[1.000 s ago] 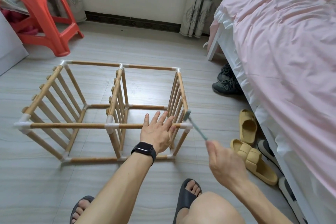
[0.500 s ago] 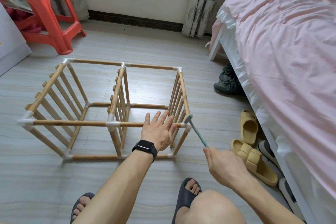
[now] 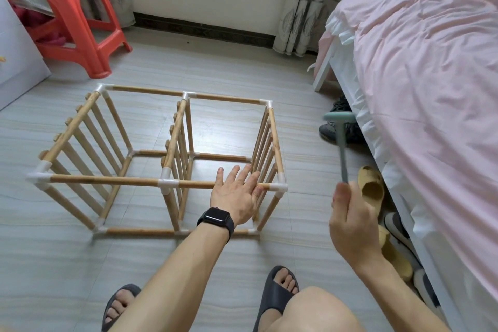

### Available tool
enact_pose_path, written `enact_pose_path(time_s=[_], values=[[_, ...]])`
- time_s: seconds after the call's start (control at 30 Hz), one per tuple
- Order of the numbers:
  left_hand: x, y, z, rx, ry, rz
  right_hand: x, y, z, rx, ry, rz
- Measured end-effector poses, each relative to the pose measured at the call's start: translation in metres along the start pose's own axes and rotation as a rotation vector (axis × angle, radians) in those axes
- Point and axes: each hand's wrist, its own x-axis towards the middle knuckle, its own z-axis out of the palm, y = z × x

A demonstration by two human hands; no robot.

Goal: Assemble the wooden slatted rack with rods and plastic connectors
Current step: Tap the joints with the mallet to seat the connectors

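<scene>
Seemingly near-finished: rack (image 3: pixel 176 127) fully framed; left hand (image 3: pixel 235 194) fingers (image 3: pixel 244 175) flat on rod (image 3: pixel 121 180), right hand (image 3: pixel 353 226) grips raised mallet (image 3: pixel 341 143); corner connector (image 3: pixel 279 187) likely needs tapping.

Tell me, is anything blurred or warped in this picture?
Head view: the small pale green mallet raised in the right hand is smeared by motion blur; the wooden slatted rack under the left hand is sharp; the wide lens bows the pink-covered bed at the edge; soft light, faint sheen on the grey floor.
</scene>
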Motion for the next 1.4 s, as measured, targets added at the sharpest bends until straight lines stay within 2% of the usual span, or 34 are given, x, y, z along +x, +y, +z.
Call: enact_pose_path(time_s=[0.03, 0.07, 0.1, 0.13, 0.17, 0.23, 0.27, 0.3, 0.37, 0.4, 0.43, 0.53, 0.57, 0.6, 0.63, 0.67, 0.7, 0.73, 0.83, 0.93, 1.0, 1.07, 1.1, 1.13, 1.17, 1.23, 1.27, 1.3, 1.4], values=[[0.0, 0.0, 0.0, 0.004, 0.001, -0.002, -0.004, -0.002, 0.003, -0.077, -0.072, 0.037], [-0.001, 0.0, -0.001, 0.006, -0.001, -0.004, -0.011, 0.001, 0.009, -0.244, -0.262, 0.109], [-0.001, 0.001, -0.001, 0.001, -0.008, 0.0, -0.017, 0.005, 0.014, -0.411, -0.383, 0.166], [-0.001, 0.001, -0.001, -0.002, -0.013, 0.005, -0.019, 0.013, 0.016, -0.473, -0.402, 0.2], [0.0, 0.001, -0.001, 0.0, -0.011, 0.007, -0.018, 0.014, 0.015, -0.407, -0.352, 0.203], [0.001, 0.0, -0.002, -0.007, -0.005, -0.003, -0.011, 0.002, 0.011, -0.082, -0.159, 0.076], [0.001, 0.0, -0.002, -0.013, -0.015, 0.005, -0.012, 0.003, 0.011, -0.012, -0.111, 0.049], [0.001, 0.0, -0.002, -0.014, -0.014, 0.008, -0.01, 0.002, 0.013, -0.043, -0.14, 0.05], [-0.002, 0.001, -0.001, -0.004, -0.01, 0.003, -0.016, 0.002, 0.021, -0.279, -0.331, 0.125], [-0.002, 0.001, -0.002, -0.008, -0.016, 0.005, -0.018, 0.012, 0.026, -0.349, -0.331, 0.131], [-0.002, 0.001, -0.002, -0.011, -0.018, 0.008, -0.017, 0.018, 0.028, -0.334, -0.278, 0.103], [-0.001, 0.0, -0.002, -0.018, -0.01, -0.001, -0.015, 0.011, 0.025, -0.026, -0.007, -0.006], [-0.001, 0.001, -0.002, -0.021, -0.016, 0.003, -0.015, 0.013, 0.025, -0.082, -0.039, -0.042], [-0.001, 0.001, -0.002, -0.016, -0.013, 0.003, -0.016, 0.014, 0.029, -0.22, -0.153, -0.029], [-0.002, 0.001, -0.002, -0.012, -0.012, 0.001, -0.02, 0.022, 0.032, -0.409, -0.346, 0.041], [-0.002, 0.001, -0.002, -0.013, -0.016, 0.002, -0.024, 0.035, 0.034, -0.559, -0.465, 0.051], [-0.001, 0.001, -0.003, -0.014, -0.022, 0.006, -0.024, 0.042, 0.034, -0.587, -0.466, 0.018], [0.0, 0.0, -0.004, -0.017, -0.018, 0.008, -0.02, 0.045, 0.034, -0.553, -0.433, -0.005], [0.001, 0.0, -0.003, -0.028, -0.02, 0.019, -0.005, 0.029, 0.027, -0.187, -0.255, 0.196], [0.0, 0.0, -0.002, -0.02, -0.017, 0.013, -0.005, 0.027, 0.027, -0.049, -0.226, 0.377], [0.0, -0.001, -0.003, -0.025, -0.018, 0.02, -0.016, 0.038, 0.029, 0.242, -0.163, 0.625], [0.0, 0.0, -0.004, -0.029, -0.009, 0.03, -0.03, 0.041, 0.031, 0.669, 0.035, 0.933], [0.0, 0.0, -0.004, -0.028, -0.004, 0.033, -0.037, 0.042, 0.029, 0.811, 0.11, 1.022], [0.0, 0.0, -0.004, -0.029, 0.0, 0.035, -0.042, 0.039, 0.029, 0.897, 0.109, 1.062], [0.0, 0.0, -0.004, -0.03, 0.001, 0.037, -0.047, 0.036, 0.031, 0.952, 0.023, 1.088], [0.0, 0.0, -0.002, -0.017, 0.006, 0.043, -0.054, 0.029, 0.038, 0.822, -0.35, 1.054], [0.0, 0.0, -0.002, -0.011, 0.01, 0.045, -0.055, 0.026, 0.039, 0.753, -0.457, 0.992], [0.0, 0.0, -0.002, -0.011, 0.009, 0.045, -0.052, 0.026, 0.042, 0.726, -0.427, 0.977], [0.001, 0.001, -0.002, -0.005, 0.015, 0.036, -0.048, 0.02, 0.042, 0.873, 0.032, 1.047]])
